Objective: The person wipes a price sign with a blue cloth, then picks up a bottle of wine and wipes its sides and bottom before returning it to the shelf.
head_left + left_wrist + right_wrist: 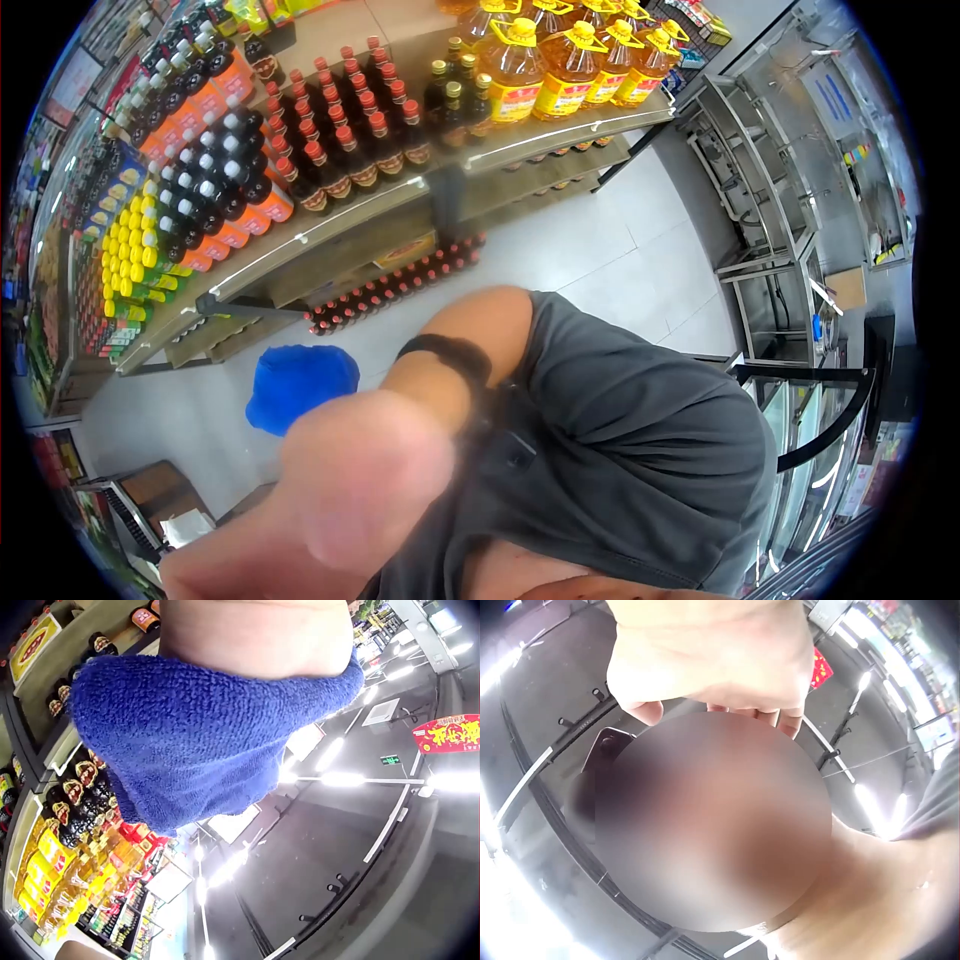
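Observation:
In the left wrist view my left hand [255, 637] shows its heel, while a blue terry towel [187, 750] wraps over the fingers and hides them. The same towel appears in the head view as a bright blue bundle [300, 385] above the floor. A bare arm [370, 470] blurs large in front of the camera, beside a black wrist strap [445, 350]. Raised near the head, my right hand [712, 664] has loosely bent fingers and a thumb apart from them; nothing shows between them. Its fingers end at the edge of a blurred round area.
A wooden shelf [330, 215] carries red-capped dark bottles [345, 130], white-capped bottles [220, 170], yellow-capped bottles [130, 245] and large oil jugs [515, 75]. More red-capped bottles [400, 280] stand low down. Metal racks [765, 200] line the right side, across the tiled floor [620, 240].

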